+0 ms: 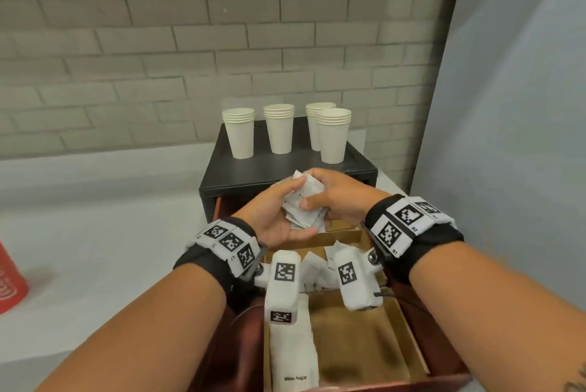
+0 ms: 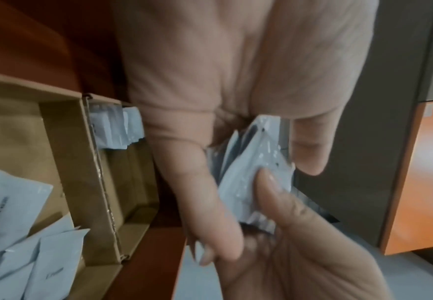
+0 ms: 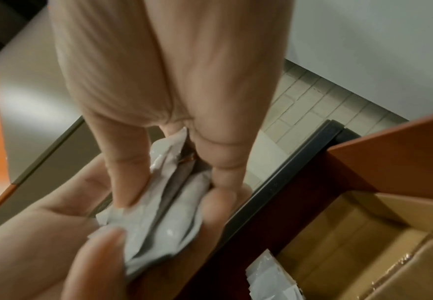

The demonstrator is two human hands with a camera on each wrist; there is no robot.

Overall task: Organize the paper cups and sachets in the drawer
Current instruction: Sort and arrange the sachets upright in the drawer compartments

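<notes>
With the left hand (image 1: 279,217) cupped under the bundle of sachets (image 1: 304,204) and the right hand (image 1: 336,198) pinching it from above over the open drawer (image 1: 444,369), the person squares the edges before lowering the bundle into a cardboard compartment (image 1: 409,331).

The right hand (image 3: 174,81) reaches down, its fingers (image 3: 128,182) curled on a bunch of white sachets (image 3: 169,229) that the left hand (image 3: 43,243) cups from below, thumb on their near edge. Beside them is the reddish drawer (image 3: 394,142) with a cardboard box (image 3: 359,229) inside and, blurred, what looks like more packets (image 3: 271,280).
</notes>
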